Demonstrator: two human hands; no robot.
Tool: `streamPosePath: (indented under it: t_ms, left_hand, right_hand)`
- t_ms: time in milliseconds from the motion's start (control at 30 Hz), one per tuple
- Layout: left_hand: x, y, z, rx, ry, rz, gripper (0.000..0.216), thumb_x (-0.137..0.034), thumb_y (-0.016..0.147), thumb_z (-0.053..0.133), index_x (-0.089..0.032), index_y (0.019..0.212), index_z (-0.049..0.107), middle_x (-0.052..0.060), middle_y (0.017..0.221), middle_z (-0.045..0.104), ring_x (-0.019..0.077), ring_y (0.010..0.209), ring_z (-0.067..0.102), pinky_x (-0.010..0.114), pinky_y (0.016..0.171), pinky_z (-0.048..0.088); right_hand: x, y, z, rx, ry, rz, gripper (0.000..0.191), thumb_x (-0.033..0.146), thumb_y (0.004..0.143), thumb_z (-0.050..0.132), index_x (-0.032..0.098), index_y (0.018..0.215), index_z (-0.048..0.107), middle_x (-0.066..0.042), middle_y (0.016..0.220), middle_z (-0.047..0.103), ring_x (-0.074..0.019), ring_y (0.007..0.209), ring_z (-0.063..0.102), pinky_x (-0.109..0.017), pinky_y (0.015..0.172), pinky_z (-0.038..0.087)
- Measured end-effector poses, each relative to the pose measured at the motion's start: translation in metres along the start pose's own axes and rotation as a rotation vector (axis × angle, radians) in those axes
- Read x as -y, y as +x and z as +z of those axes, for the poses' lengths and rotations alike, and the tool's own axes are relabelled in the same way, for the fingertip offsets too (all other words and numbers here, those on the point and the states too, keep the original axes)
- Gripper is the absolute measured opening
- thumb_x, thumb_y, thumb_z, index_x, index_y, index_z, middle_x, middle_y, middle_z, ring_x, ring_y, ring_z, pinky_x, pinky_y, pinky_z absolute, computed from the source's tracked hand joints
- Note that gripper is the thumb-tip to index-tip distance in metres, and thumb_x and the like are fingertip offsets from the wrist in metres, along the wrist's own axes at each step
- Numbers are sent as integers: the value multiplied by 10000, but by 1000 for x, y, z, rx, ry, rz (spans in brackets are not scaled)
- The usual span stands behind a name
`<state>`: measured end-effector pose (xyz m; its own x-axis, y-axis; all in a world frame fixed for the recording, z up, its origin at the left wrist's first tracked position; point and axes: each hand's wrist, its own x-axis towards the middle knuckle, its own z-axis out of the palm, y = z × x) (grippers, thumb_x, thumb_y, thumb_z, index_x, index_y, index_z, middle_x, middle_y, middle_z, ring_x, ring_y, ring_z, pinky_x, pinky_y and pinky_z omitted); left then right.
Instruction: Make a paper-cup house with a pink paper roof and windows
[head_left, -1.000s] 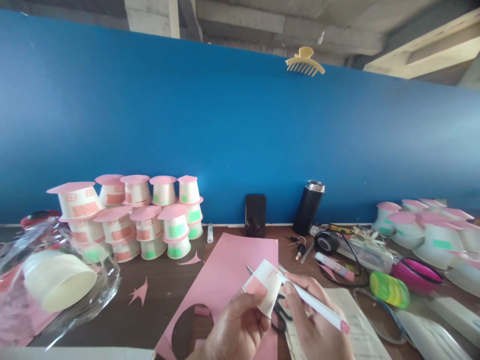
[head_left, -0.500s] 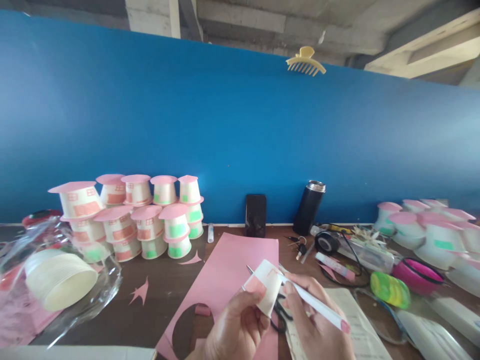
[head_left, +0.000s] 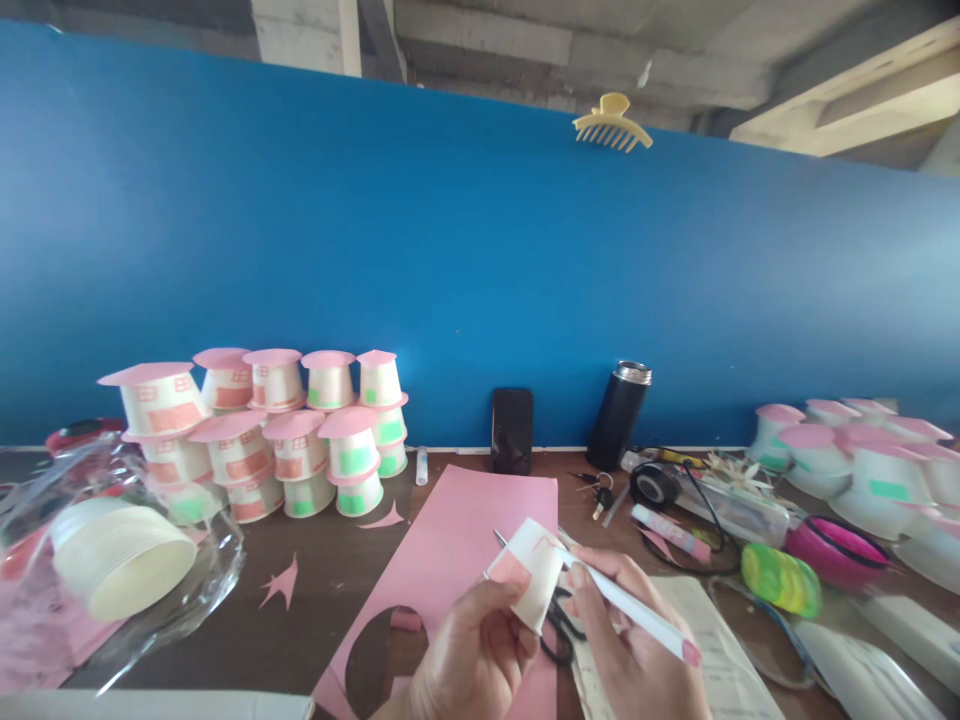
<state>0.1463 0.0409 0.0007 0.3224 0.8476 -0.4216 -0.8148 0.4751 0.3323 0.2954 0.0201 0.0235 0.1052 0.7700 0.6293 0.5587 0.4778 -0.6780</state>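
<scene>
Tilted in my left hand point(head_left: 476, 645) is a white paper cup point(head_left: 541, 590), gripped between thumb and fingers. A pink-red block is coloured on its side, with a few thin red lines near it. My right hand point(head_left: 637, 640) holds a white marker point(head_left: 634, 612) with a pink end cap, its tip at the cup's wall by the red lines. Black-handled scissors point(head_left: 556, 640) lie partly hidden behind the cup. Under both hands spreads a sheet of pink paper point(head_left: 472, 510) with a round hole cut in it; a small pink marker cap point(head_left: 406, 620) lies at that hole.
Stacked decorated cups with pink roofs point(head_left: 300, 445) stand at left, beside bagged plain cups point(head_left: 124, 555). A phone point(head_left: 512, 430) and a black flask point(head_left: 619, 415) lean against the blue partition point(head_left: 450, 250). Glue stick point(head_left: 670, 533), tape, a green container point(head_left: 780, 580) and more roofed cups crowd the right.
The red lines on the cup show slightly longer. Both hands keep nearly the same place and grip.
</scene>
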Motion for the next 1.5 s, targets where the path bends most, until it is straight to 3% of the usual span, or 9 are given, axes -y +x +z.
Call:
streamPosePath:
  t_ms: [1500]
  left_hand:
    - [0, 0, -1, 18, -14, 5, 97, -44, 724, 669, -122, 764, 629, 63, 716, 707, 130, 560, 627, 206, 508, 467]
  right_hand:
    - [1, -2, 0, 19, 36, 42, 124, 335, 946, 545, 246, 990, 620, 11, 720, 743, -162, 569, 741, -175, 462, 569]
